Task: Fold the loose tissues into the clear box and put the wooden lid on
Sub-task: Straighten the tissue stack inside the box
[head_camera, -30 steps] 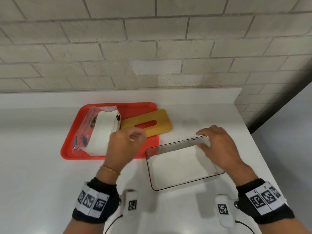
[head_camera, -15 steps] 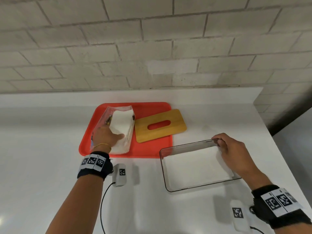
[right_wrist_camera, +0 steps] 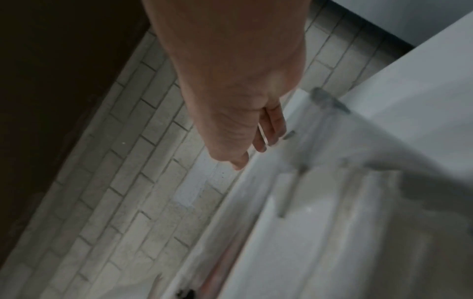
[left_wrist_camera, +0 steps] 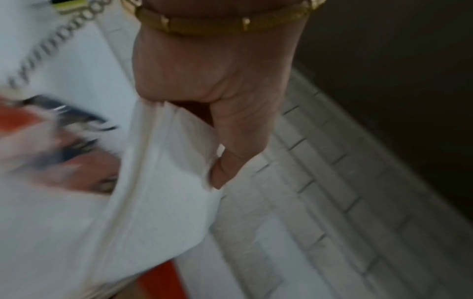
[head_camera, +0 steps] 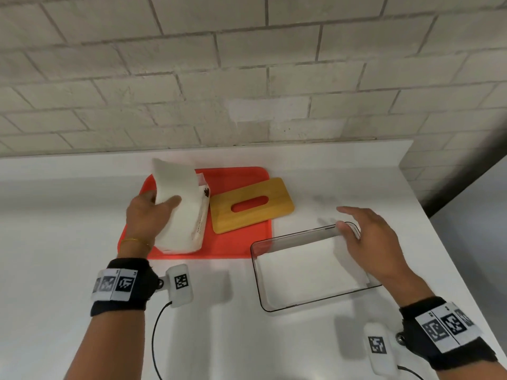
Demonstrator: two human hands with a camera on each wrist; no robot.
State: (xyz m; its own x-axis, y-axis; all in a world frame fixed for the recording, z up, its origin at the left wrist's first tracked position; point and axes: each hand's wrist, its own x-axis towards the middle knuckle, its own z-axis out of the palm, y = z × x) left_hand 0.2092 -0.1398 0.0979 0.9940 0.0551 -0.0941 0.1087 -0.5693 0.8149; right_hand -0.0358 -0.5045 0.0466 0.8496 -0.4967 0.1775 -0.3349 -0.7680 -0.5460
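My left hand pinches a white tissue and holds it raised above the tissue pack on the red tray. In the left wrist view the thumb presses on the tissue. The clear box stands on the counter to the right, with white tissue lying flat inside. My right hand hovers over the box's far right corner with fingers spread and holds nothing. The wooden lid with a slot lies half on the tray's right edge.
The white counter runs to a brick wall at the back. Its right edge drops off close beside the box. Cables trail from my wrist cameras near the front.
My left hand has lifted a tissue up out of the pack. My right hand has let go of the box's corner and spread its fingers above it.
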